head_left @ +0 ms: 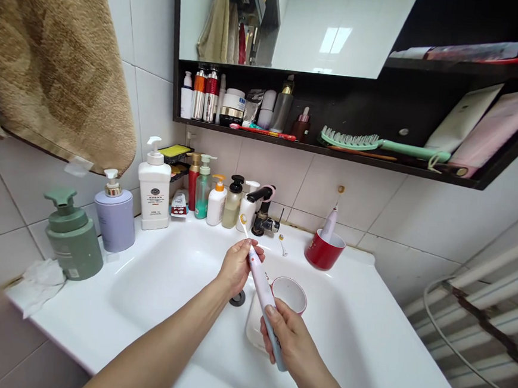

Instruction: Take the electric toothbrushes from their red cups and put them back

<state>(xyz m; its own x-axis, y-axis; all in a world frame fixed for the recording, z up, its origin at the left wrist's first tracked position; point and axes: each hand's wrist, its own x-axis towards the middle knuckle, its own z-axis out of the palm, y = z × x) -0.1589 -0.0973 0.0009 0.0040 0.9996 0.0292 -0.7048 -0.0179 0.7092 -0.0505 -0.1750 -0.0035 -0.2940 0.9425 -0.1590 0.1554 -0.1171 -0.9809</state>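
An electric toothbrush (260, 279) with a pale pink-to-blue handle slants over the white sink (153, 287). My right hand (290, 334) is wrapped round its lower handle. My left hand (237, 263) is closed at the top, fingers pinching around the base of the brush head (244, 224). Below the handle, a red-and-white cup (298, 290) and a white dish (255, 322), partly hidden by my right hand and the brush, sit in the basin. A loose brush head (283, 245) lies on the rim near the black faucet (264, 212).
A red cup (321, 253) on the right rim holds another electric toothbrush (329, 223). Several pump bottles line the back left, including a green one (73, 242) and a purple one (116, 215). A dark shelf (254, 135) overhangs the sink; a brown towel (68, 53) hangs left.
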